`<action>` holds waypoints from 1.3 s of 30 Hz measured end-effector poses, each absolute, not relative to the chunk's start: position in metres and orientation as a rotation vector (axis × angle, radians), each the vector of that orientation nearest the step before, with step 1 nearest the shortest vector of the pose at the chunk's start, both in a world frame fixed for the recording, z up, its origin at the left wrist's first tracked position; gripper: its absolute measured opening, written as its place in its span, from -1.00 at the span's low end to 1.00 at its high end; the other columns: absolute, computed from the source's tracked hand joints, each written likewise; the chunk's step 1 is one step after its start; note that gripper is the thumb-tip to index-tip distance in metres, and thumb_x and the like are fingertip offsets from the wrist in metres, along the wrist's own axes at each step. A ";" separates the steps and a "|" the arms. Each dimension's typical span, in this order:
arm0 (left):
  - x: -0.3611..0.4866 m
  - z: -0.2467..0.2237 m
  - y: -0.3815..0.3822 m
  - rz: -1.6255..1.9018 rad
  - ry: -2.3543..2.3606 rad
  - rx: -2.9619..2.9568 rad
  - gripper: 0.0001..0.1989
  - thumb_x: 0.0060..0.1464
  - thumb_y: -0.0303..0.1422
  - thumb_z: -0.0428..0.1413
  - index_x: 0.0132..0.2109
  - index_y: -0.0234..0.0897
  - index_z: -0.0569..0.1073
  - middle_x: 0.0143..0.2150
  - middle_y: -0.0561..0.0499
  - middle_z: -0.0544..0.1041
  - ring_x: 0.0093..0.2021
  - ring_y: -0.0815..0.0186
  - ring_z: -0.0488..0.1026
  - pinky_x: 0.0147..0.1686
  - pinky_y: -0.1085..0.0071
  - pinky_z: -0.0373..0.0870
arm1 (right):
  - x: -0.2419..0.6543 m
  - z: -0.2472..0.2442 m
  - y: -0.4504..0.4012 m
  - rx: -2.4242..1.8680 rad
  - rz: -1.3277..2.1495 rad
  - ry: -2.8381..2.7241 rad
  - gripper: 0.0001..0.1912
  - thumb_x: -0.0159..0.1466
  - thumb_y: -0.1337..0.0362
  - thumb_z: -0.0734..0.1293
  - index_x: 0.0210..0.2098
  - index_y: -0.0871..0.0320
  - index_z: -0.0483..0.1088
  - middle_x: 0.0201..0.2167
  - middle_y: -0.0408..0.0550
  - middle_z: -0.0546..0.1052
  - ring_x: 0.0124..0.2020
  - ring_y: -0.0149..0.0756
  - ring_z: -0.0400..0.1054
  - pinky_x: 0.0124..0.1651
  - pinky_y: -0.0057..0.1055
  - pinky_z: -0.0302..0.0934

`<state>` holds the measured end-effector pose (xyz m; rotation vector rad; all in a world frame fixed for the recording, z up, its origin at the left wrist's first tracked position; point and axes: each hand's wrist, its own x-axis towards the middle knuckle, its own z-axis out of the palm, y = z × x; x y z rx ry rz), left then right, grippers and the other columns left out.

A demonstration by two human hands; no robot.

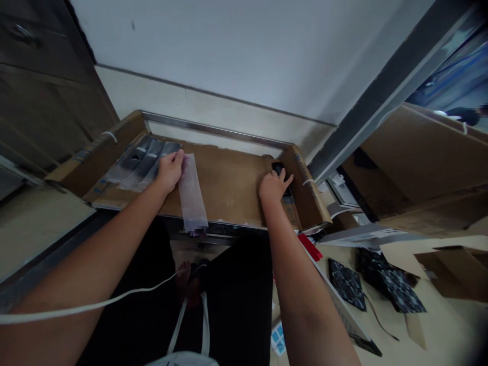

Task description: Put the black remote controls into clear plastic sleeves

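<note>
My left hand (171, 170) pinches the upper edge of a long frosted plastic sleeve (193, 192), which hangs over the front edge of the cardboard-lined tray. Left of that hand several similar sleeves (143, 162) lie side by side and overlapping, with dark flat items and pale bands inside. At the tray's right end my right hand (272, 186) closes its thumb and first fingers on a black object (278, 166), its outer finger sticking out. My hand covers most of this object, so its kind cannot be told.
Cardboard walls (309, 190) tied with white loops bound the tray (232, 188) at both ends. A white panel (213, 56) rises behind it. Open cardboard boxes (423, 168) stand at the right. Dark patterned pouches (346, 282) lie lower right. A white cord (95, 305) crosses my lap.
</note>
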<state>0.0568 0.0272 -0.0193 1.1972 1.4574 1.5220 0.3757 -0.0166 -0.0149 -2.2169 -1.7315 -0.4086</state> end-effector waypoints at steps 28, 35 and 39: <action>0.091 -0.010 0.023 1.666 1.489 1.219 -0.58 0.29 -0.17 0.02 -0.52 -0.24 0.27 -0.58 0.12 0.14 -0.54 0.40 0.12 -0.54 0.45 0.05 | 0.295 -0.015 -0.033 -1.254 0.944 -1.428 -0.63 0.31 -0.03 0.30 -0.10 0.12 0.45 -0.26 0.01 0.63 -0.24 -0.26 0.51 -0.14 -0.32 0.36; 0.109 0.018 0.033 1.599 1.453 1.353 -0.72 0.23 -0.25 0.07 -0.41 -0.28 0.47 -0.51 0.05 0.38 -0.51 0.36 0.28 -0.51 0.44 0.16 | 0.283 -0.009 -0.034 -1.156 1.404 -1.272 -0.67 0.04 0.05 0.53 -0.33 0.13 0.51 -0.48 -0.15 0.57 -0.44 -0.38 0.43 -0.38 -0.45 0.27; 0.104 0.031 0.036 1.520 1.439 1.401 -0.80 0.17 -0.29 0.12 -0.35 -0.30 0.53 -0.52 0.05 0.42 -0.57 0.38 0.29 -0.56 0.44 0.17 | 0.282 -0.008 -0.038 -1.093 1.439 -1.321 -0.67 0.10 -0.01 0.48 -0.34 0.13 0.53 -0.43 -0.14 0.58 -0.42 -0.40 0.41 -0.35 -0.45 0.25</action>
